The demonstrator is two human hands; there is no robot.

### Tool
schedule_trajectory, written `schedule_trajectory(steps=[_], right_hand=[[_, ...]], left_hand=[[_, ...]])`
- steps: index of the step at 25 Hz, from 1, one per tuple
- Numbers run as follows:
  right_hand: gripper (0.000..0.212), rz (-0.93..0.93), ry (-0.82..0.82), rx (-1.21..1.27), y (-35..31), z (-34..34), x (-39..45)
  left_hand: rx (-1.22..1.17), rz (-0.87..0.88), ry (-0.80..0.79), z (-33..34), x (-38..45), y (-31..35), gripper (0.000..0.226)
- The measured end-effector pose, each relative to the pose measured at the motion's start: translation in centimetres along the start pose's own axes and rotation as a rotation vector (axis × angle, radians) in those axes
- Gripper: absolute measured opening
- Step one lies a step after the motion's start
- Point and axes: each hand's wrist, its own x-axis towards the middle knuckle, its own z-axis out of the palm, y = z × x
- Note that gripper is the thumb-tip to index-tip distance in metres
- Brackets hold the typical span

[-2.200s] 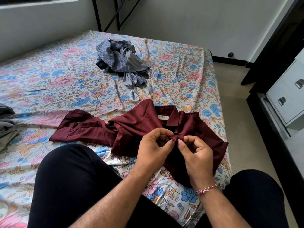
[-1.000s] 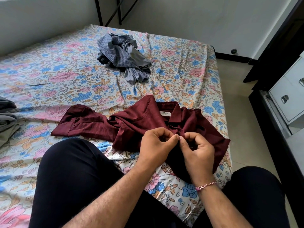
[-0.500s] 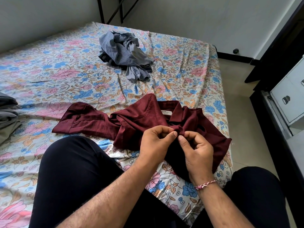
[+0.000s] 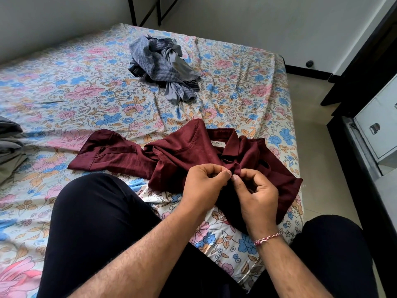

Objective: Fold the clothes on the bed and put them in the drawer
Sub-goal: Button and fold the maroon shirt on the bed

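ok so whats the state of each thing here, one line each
maroon shirt: unfolded, spread on the bed, front pinched by both hands
left hand: pinching the shirt front
right hand: pinching the shirt front
grey-blue clothes pile: crumpled, unfolded
grey clothes: at the left edge, mostly cut off
white drawers: closed

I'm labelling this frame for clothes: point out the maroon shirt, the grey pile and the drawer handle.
maroon shirt (image 4: 120, 155): head view, spread-out sleeve.
grey pile (image 4: 159, 63): head view, middle of the heap.
drawer handle (image 4: 374, 128): head view, metal pull.
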Motion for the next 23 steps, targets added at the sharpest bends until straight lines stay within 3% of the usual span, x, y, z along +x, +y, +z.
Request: schedule_trajectory(steps=[14, 19, 23], right_hand=[[0.011, 0.090, -0.058, 0.130, 0.63, -0.44, 0.59], [0.010, 0.143, 0.050, 0.175, 0.77, -0.11, 0.66], [0.009, 0.085, 0.136, 0.129, 0.41, -0.13, 0.51]], left_hand=[[-0.027, -0.070, -0.055, -0.12, 0.13, -0.03, 0.007], [-0.181, -0.121, -0.032, -0.22, 0.24, 0.37, 0.012], [-0.059, -0.011, 0.091, -0.34, 0.04, 0.42, 0.014]])
